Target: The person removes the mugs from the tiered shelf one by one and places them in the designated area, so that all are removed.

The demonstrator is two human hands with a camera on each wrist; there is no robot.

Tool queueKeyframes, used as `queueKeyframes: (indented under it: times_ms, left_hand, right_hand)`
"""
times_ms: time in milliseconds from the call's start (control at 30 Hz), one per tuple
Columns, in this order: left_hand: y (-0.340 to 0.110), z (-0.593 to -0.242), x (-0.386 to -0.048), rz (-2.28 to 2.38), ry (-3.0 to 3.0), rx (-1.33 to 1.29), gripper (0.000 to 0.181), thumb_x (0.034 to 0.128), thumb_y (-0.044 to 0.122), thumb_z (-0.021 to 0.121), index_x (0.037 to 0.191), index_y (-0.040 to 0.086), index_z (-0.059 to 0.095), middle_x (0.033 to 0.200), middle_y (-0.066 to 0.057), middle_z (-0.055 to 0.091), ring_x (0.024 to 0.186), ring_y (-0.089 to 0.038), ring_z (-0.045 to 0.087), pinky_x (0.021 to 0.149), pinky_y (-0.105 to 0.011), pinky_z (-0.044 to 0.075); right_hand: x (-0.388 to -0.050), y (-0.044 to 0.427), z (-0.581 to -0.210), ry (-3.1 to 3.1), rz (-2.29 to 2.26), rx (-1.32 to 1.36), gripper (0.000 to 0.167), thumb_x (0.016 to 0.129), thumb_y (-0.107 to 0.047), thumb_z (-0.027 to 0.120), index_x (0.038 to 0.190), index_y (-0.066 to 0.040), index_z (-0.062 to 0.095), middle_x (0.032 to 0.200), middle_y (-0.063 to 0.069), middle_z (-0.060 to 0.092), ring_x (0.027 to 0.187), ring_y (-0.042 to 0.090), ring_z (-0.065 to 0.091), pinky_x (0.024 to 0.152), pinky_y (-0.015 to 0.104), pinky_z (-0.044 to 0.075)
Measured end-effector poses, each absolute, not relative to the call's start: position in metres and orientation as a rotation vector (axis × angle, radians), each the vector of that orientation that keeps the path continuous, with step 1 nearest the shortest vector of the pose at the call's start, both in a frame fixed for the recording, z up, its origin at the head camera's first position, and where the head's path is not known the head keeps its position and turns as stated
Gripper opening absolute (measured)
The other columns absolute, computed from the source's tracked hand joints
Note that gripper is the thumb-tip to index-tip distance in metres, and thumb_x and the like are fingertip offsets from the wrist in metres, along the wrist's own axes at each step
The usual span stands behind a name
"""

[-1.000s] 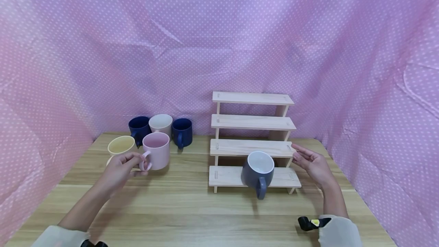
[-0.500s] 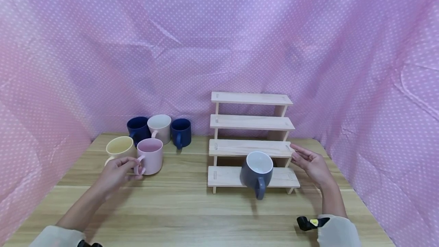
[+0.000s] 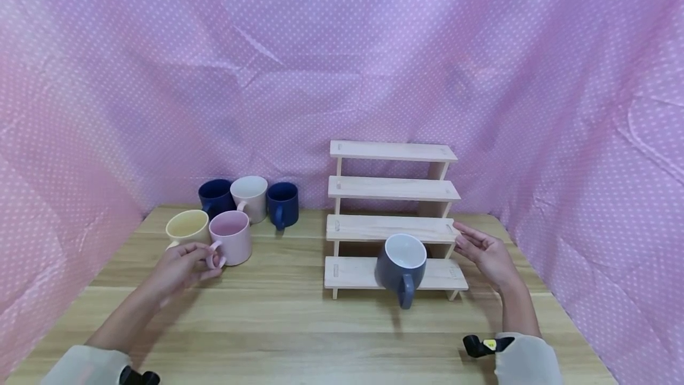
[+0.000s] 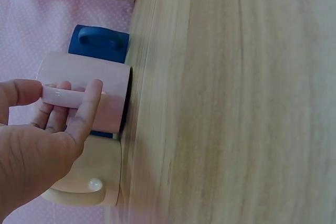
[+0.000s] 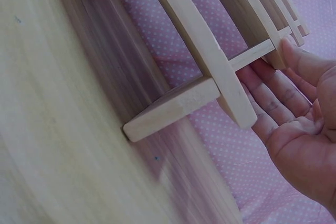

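At the left, my left hand pinches the handle of a pink mug between thumb and fingers. The mug is upright, its base at or just above the tabletop, right beside a yellow mug. In the left wrist view the thumb and fingers lie about the pink handle. My right hand holds the right end of a four-step wooden shelf; in the right wrist view its thumb touches a board and its fingers pass behind the side. A dark grey mug with a white inside stands on the lowest step.
Behind the pink mug stand a navy mug, a white mug and another navy mug. A pink dotted cloth hangs round the back and sides of the wooden table.
My left hand has carried the pink mug left and down, from in front of the white mug to beside the yellow one. The right hand has stayed at the shelf.
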State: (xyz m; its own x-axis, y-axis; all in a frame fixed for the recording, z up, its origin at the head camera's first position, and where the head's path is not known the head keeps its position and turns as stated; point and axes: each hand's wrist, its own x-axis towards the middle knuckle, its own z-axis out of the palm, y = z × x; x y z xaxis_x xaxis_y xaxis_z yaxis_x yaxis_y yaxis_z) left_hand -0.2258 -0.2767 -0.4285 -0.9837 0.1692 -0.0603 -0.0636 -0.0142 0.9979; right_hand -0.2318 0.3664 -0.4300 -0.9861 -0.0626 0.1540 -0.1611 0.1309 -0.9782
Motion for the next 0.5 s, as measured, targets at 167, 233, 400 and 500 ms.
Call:
queueKeyframes:
  times_ms: [167,233,400,500]
  left_hand:
    - [-0.28,-0.4304,-0.2293,2.102,2.05,0.117,0.017,0.1035,-0.001,0.051,0.104,-0.011,0.065,0.098,-0.013,0.066,0.096,-0.019,0.07,0.089,-0.036,0.06]
    - [-0.2817,-0.4307,-0.23,2.097,2.034,0.132,0.018,0.1036,-0.001,0.052,0.106,-0.011,0.066,0.098,-0.013,0.067,0.097,-0.019,0.071,0.09,-0.037,0.06]
    - [-0.285,-0.4309,-0.231,2.114,1.978,0.164,0.016,0.1027,-0.002,0.054,0.107,-0.01,0.067,0.098,-0.012,0.069,0.098,-0.02,0.072,0.091,-0.037,0.06]
    - [-0.2869,-0.4318,-0.2303,2.117,1.965,0.174,0.016,0.1026,-0.002,0.053,0.107,-0.008,0.067,0.097,-0.012,0.069,0.098,-0.02,0.072,0.091,-0.037,0.06]
  right_hand:
    - [-0.2325,0.3684,-0.4303,-2.287,2.041,0.241,0.057,0.103,-0.014,0.064,0.148,0.011,0.041,0.114,-0.008,0.07,0.108,0.005,0.068,0.096,0.025,0.054]
    - [-0.2321,0.368,-0.4299,-2.281,2.04,0.238,0.057,0.103,-0.015,0.064,0.148,0.011,0.042,0.114,-0.007,0.071,0.108,0.005,0.068,0.096,0.025,0.054]
    - [-0.2309,0.3669,-0.4288,-2.273,2.035,0.233,0.057,0.102,-0.015,0.065,0.148,0.011,0.042,0.113,-0.007,0.071,0.107,0.005,0.069,0.096,0.028,0.054]
    - [-0.2313,0.366,-0.4288,-2.278,2.042,0.232,0.058,0.103,-0.014,0.064,0.148,0.012,0.041,0.113,-0.008,0.071,0.108,0.004,0.068,0.097,0.028,0.054]
